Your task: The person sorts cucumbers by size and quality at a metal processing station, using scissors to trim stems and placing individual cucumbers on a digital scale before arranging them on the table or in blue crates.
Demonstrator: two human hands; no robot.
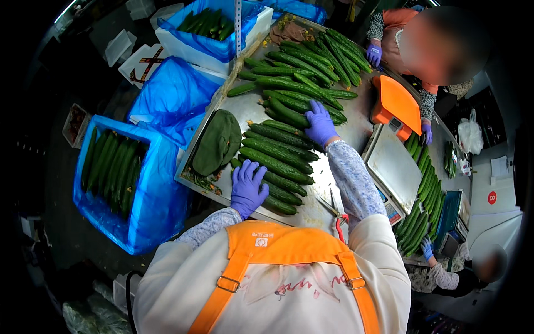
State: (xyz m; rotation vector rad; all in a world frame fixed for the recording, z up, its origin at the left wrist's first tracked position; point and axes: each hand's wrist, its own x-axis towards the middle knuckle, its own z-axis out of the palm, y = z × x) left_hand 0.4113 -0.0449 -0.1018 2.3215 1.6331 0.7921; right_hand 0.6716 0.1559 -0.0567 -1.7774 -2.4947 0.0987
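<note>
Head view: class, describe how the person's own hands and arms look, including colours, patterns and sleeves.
The left hand and right hand wear matching plain violet-blue gloves. Above them come patterned white and bluish forearm sleeves, then plain off-white upper sleeves. No cables show on either arm.

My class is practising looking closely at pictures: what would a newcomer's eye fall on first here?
Probably the long green cucumbers spread across the metal table, with the person's purple-gloved left hand and right hand on them. Next, the box lined in bright blue at the table's left, and the orange scale on its right side.
</note>
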